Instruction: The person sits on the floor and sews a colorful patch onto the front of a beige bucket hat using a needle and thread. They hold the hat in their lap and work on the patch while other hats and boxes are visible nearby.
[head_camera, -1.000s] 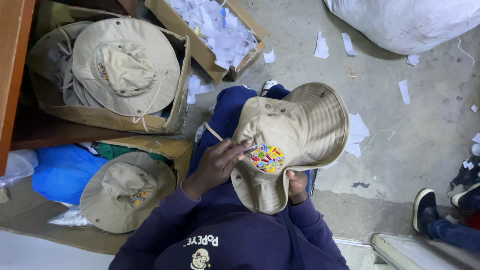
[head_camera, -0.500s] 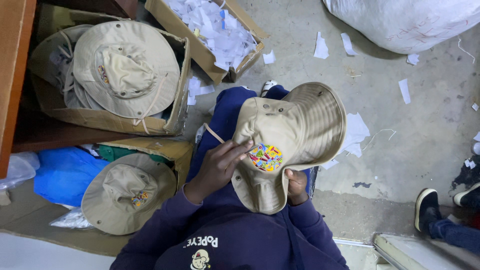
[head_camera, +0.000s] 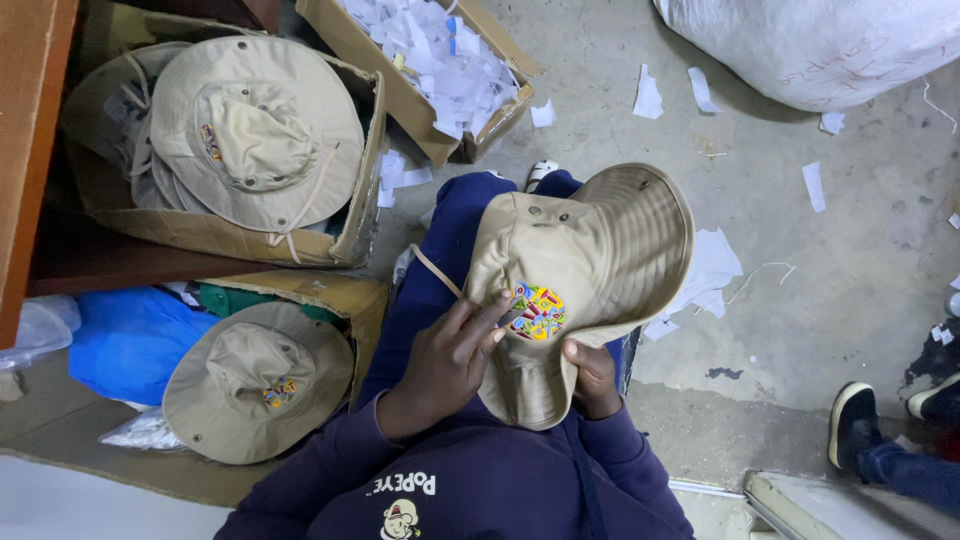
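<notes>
Head view, frame centre: my left hand (head_camera: 445, 365) fingers pinch the bright embroidered patch (head_camera: 537, 311) on a soft tan cloth hat (head_camera: 580, 270); my right hand (head_camera: 592, 378) grips its floppy ribbed brim underneath.

Dim, even indoor light; soft shadows, sharp focus, no glare.

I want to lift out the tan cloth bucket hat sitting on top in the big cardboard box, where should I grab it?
Probably pinch the tan cloth bucket hat by its near brim, coming from above: it lies crown up, brim spread flat and exposed, clear of the cardboard box wall.
</notes>
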